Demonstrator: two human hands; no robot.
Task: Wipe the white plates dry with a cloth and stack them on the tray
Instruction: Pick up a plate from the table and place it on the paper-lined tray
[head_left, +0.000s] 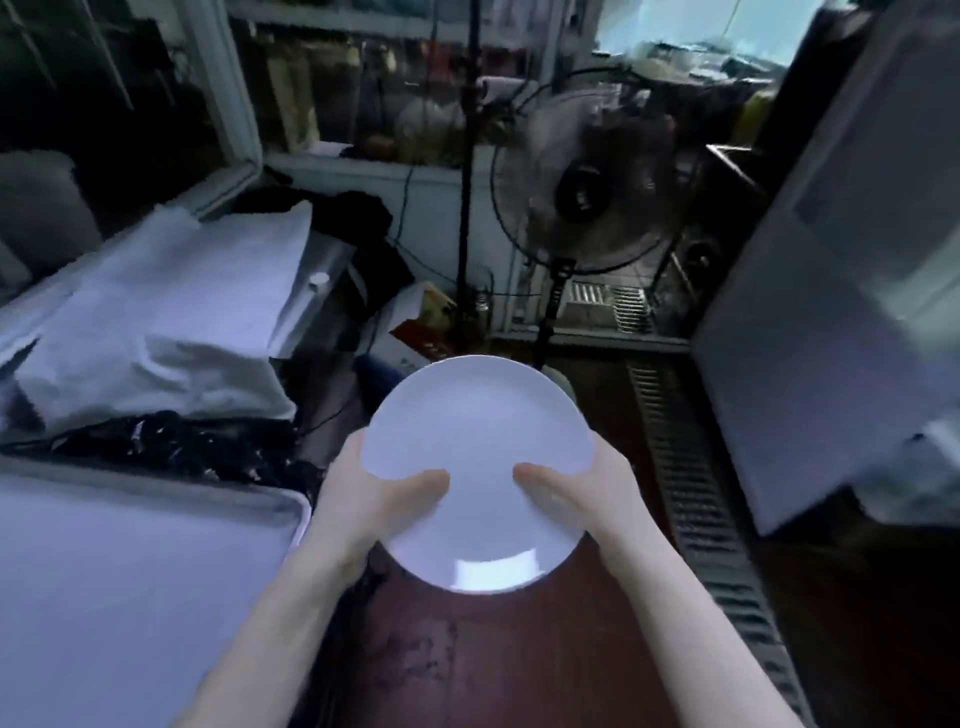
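Currently the left hand (375, 500) and right hand (572, 500) are holding the plate (478, 452), fingers curled round its rim; if wet, it could be slipping free and smashing

A: What's hidden?
B: Fingers of left hand (363, 501) & right hand (587, 499), under the plate (478, 457); only thumbs show
A: Cut off?
B: Tray (104, 597), by left & bottom edges. Fan (587, 192) blades blurred, shelf stuff (363, 104) behind too smeared to ID
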